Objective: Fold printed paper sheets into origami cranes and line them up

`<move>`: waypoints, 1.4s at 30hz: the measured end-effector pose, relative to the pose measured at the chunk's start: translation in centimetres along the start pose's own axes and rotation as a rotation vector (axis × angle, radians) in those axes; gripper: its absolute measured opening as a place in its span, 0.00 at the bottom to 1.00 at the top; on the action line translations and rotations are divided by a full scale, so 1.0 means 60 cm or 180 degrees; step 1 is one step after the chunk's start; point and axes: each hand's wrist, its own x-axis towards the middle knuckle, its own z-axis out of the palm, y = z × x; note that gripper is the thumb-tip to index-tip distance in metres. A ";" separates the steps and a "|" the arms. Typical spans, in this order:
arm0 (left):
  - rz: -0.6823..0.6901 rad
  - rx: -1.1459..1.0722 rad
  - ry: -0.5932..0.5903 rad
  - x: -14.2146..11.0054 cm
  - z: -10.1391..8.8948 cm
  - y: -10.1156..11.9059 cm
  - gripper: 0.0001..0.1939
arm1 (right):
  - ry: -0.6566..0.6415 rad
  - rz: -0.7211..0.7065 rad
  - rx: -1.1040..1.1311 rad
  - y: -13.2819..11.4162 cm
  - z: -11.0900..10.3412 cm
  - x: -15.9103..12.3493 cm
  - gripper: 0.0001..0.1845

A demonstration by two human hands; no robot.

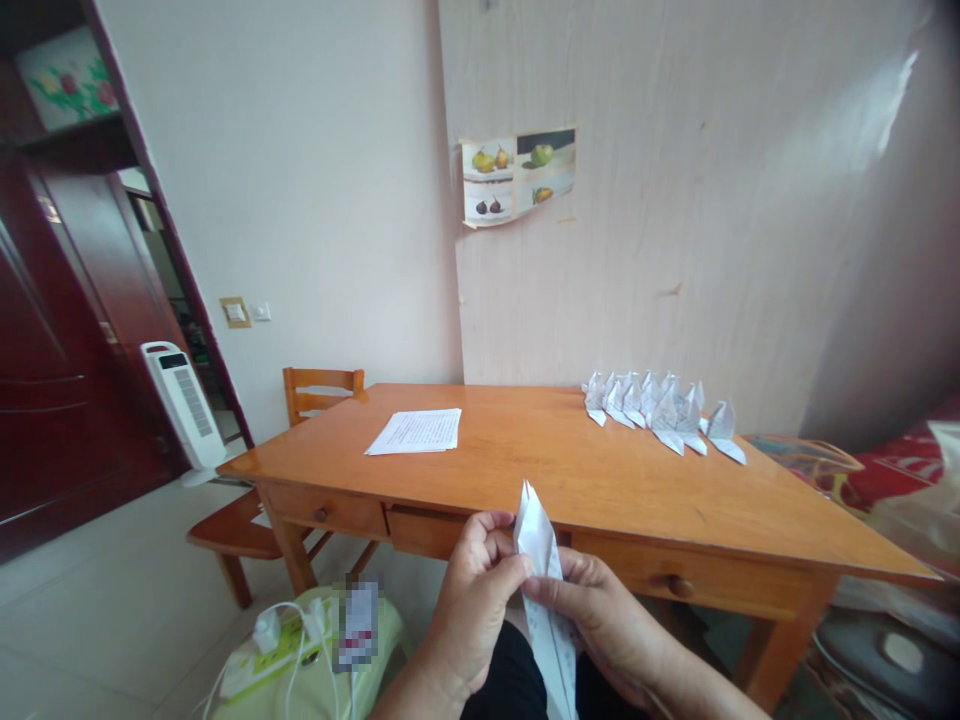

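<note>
A narrow piece of folded white paper [551, 640] with a pointed top stands upright between my hands, above my lap and in front of the table's near edge. My left hand [480, 590] pinches its left edge with thumb and fingers. On the other side, my right hand [600, 610] grips the same paper, its thumb lying across the front. Faint print shows on part of the paper. On the far right of the table stand several folded paper figures [675, 415] in a cluster. A stack of printed sheets [416, 432] lies at the table's left.
The wooden table [517, 440] has drawers under its front edge. At lower left, a pale green stool [390, 620] bears a power strip [262, 655] with plugs and cables. A wooden chair [322, 380] is behind the table's left end. Bags [907, 480] lie at right.
</note>
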 end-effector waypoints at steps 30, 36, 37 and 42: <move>0.0290 0.1348 -0.0696 0.018 -0.027 0.052 0.07 | -0.0153 0.0178 0.0022 -0.008 0.008 -0.008 0.10; 0.0327 0.1363 -0.0636 0.024 -0.018 0.057 0.05 | -0.0058 0.0153 -0.0017 -0.010 0.011 -0.009 0.13; 0.0326 0.1329 -0.0577 0.024 -0.017 0.056 0.07 | -0.0049 0.0133 -0.0005 -0.010 0.011 -0.008 0.13; 0.0171 0.1008 -0.0405 0.016 -0.019 0.038 0.16 | -0.0066 0.0045 0.0096 -0.004 0.002 -0.005 0.13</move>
